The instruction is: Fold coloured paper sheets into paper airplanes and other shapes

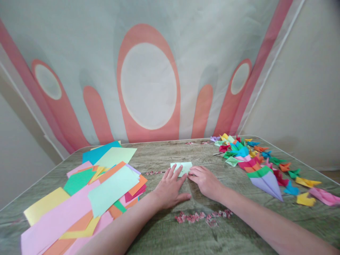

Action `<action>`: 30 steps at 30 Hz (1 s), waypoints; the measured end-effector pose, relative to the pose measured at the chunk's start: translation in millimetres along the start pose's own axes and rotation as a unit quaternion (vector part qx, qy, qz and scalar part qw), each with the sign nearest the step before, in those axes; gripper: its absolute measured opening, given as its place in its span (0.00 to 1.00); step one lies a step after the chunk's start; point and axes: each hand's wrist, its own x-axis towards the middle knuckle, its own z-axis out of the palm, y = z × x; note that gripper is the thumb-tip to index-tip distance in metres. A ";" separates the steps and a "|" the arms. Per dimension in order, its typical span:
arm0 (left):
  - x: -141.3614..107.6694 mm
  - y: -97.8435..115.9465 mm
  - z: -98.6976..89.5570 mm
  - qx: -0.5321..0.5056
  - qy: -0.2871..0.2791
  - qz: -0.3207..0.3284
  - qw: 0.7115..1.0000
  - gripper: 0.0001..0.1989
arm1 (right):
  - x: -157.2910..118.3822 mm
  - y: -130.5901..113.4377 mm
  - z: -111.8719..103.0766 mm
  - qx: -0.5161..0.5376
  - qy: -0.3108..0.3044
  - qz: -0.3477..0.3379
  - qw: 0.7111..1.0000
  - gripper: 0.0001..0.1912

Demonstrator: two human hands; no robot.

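Observation:
A small folded pale green paper lies flat on the wood-patterned table, in front of me. My left hand rests on its left part and near edge, palm down with the fingers spread. At the paper's right end is my right hand, its fingers bent together and touching the near right corner. Whether the right fingertips pinch the edge or only press on it is hard to tell, as they partly hide that corner.
Loose coloured sheets, with a pale green one on top, spread over the table's left side. Many folded paper figures lie at the right, among them a purple and green paper plane. A patterned cloth hangs behind the table.

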 end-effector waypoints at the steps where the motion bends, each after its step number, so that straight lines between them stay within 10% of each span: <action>1: 0.0 -0.5 0.7 0.000 0.003 -0.001 1.000 0.37 | 0.4 0.2 0.2 -0.001 -0.004 0.000 1.000 0.11; 30: -5.4 1.2 -26.6 0.044 -0.012 -0.030 0.999 0.28 | 3.7 1.6 -1.5 -0.028 -0.043 0.013 0.999 0.12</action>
